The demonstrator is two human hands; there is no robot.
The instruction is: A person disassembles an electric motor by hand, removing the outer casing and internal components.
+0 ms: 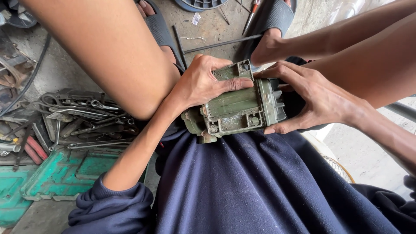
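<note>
Both hands clamp a green motor housing at frame centre.

Wrenches (86, 115) lie over a green tray (60, 173) at left; the left hand (201, 82) grips the motor housing (236, 104) on top, the right hand (312, 97) wraps its right end, above the navy lap.

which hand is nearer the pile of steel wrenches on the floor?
Left. The left hand grips the dirty green metal motor housing on the side facing the wrenches; the right hand holds its far end.

From where I stand there are no labels, signs or screens here; the only packaging is a small crumpled clear plastic wrapper (196, 18) lying on the concrete floor (208, 30).
</note>
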